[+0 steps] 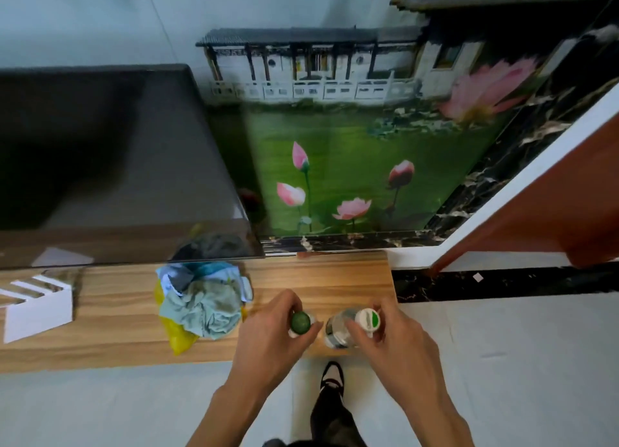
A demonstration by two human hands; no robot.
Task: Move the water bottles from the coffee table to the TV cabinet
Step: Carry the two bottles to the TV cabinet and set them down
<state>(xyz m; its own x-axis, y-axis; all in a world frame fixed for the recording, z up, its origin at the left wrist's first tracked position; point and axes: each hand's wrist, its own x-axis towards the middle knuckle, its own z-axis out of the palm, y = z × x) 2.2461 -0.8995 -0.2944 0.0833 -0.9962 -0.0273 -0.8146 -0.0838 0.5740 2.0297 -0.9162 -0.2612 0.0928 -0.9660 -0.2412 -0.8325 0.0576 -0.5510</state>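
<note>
Left hand (268, 332): fingers closed around green-capped bottle (300, 322), body hidden.
Right hand (398, 332): fingers gripping clear bottle (338, 329), partly covered.
Both bottles: over cabinet (318, 279) right end; contact unclear.

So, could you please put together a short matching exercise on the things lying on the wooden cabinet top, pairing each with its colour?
Things:
1. cap of the bottle in the left hand
2. cap of the bottle in the right hand
3. plastic bag under the crumpled cloth
4. slotted stand at the left

Colours:
A. yellow
B. all white
C. dark green
D. white with a green patch

Pairs: 1-C, 2-D, 3-A, 4-B
</note>
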